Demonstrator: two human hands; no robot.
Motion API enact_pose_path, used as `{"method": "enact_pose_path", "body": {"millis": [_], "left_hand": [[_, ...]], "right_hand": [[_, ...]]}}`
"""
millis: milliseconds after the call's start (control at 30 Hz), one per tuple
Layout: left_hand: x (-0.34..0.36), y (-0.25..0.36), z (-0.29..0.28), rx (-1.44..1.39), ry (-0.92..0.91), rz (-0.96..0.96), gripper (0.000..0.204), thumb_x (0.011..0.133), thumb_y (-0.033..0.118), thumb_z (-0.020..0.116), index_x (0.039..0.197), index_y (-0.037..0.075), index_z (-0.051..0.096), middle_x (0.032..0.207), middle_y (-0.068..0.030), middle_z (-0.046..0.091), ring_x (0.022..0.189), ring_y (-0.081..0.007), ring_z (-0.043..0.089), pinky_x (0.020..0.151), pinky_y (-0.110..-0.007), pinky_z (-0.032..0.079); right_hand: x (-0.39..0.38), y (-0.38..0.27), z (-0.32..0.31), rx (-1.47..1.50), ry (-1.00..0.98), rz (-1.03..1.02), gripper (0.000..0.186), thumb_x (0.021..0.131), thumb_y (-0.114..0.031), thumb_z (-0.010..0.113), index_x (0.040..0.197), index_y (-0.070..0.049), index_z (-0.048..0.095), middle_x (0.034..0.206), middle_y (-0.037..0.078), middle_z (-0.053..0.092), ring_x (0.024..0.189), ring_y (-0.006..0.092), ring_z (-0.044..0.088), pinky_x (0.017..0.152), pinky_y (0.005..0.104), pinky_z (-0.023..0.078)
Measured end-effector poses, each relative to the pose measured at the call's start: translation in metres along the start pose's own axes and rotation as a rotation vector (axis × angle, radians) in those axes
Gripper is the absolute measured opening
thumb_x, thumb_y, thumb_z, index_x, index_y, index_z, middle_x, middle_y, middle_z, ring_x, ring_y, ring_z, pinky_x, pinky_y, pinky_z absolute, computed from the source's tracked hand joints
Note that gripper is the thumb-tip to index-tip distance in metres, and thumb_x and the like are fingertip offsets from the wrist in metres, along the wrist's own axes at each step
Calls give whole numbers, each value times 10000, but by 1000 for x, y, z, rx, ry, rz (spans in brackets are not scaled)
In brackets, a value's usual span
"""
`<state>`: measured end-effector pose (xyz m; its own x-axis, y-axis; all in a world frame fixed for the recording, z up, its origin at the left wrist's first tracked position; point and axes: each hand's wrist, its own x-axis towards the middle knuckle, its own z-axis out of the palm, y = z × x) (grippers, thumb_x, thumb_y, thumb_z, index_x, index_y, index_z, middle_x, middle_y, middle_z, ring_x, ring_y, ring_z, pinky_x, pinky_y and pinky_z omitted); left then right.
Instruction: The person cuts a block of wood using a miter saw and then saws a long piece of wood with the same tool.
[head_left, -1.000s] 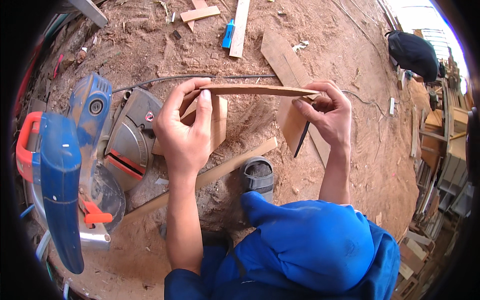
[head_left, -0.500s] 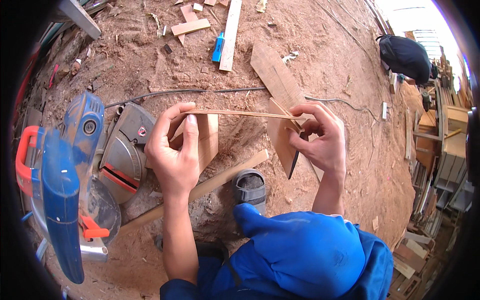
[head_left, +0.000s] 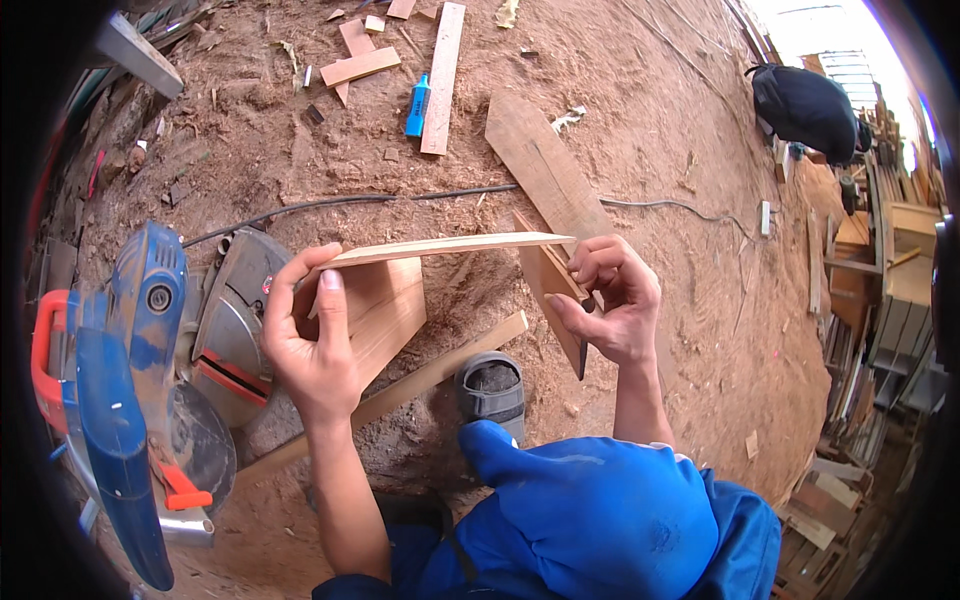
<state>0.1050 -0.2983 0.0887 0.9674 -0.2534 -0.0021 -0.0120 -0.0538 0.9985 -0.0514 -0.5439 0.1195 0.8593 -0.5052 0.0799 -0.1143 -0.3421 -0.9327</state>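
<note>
A thin wooden strip [head_left: 450, 245] spans the gap between my hands, seen nearly edge-on. Its left end is pinched by my left hand [head_left: 315, 345], thumb below and fingers curled over. Under that end hangs a wider wooden board [head_left: 385, 315]; whether it is joined to the strip I cannot tell. My right hand [head_left: 615, 300] is closed around a slanting wooden board [head_left: 548, 290], with a small wood piece against its face by the fingers. This board has a dark lower edge and touches or nearly touches the strip's right end.
A blue miter saw [head_left: 120, 400] stands at the left. On the sawdust-covered ground lie a long wooden batten [head_left: 440, 365], a pointed plank [head_left: 545, 155], a blue marker [head_left: 417, 105], a pale strip [head_left: 443, 80], offcuts [head_left: 360, 66] and a cable [head_left: 340, 201]. A black backpack [head_left: 805, 112] sits far right.
Both hands have shifted left and slightly nearer with the wood pieces. The strip has tilted, its right end now higher, and more of the left board's face shows.
</note>
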Motion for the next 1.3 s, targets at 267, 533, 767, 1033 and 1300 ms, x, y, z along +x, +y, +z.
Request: {"method": "enact_pose_path", "body": {"millis": [267, 533, 767, 1033, 1300], "left_hand": [[3, -3, -6, 30, 19, -17, 193, 1053, 81, 565, 1192, -27, 643, 1127, -59, 699, 1019, -110, 648, 913, -274, 503], [3, -36, -32, -9, 71, -58, 242, 1073, 148, 563, 1232, -10, 653, 1152, -42, 670, 1078, -102, 589, 988, -272, 442], [2, -44, -42, 1, 108, -91, 256, 1068, 152, 577, 1245, -21, 645, 1112, -40, 678, 1030, -95, 598, 945, -264, 459], [-2, -36, -27, 35, 105, 6, 237, 1047, 126, 608, 1204, -44, 657, 1057, -45, 694, 973, -97, 626, 866, -266, 504], [-11, -24, -13, -12, 24, 70, 189, 1032, 64, 594, 1171, -44, 662, 1144, -118, 690, 1049, -190, 694, 934, -321, 535]], "right_hand": [[7, -22, -26, -405, 295, 187, 123, 908, -108, 780, 986, -23, 736, 800, 0, 689, 710, 48, 601, 633, 221, 481], [12, 18, -61, -304, 486, 225, 159, 957, -58, 680, 1095, -12, 615, 908, -5, 619, 812, 42, 548, 741, 219, 449], [12, 36, -73, -131, 590, 220, 122, 962, -57, 686, 1039, -48, 592, 938, -7, 605, 878, 52, 554, 809, 209, 432], [14, -6, -44, -114, 434, 203, 156, 966, -104, 744, 1054, -38, 633, 941, 13, 649, 830, 54, 594, 733, 213, 481], [46, -14, 2, -85, 107, 366, 349, 962, -157, 731, 1258, -6, 626, 991, 86, 685, 789, 82, 639, 654, 213, 530]]}}
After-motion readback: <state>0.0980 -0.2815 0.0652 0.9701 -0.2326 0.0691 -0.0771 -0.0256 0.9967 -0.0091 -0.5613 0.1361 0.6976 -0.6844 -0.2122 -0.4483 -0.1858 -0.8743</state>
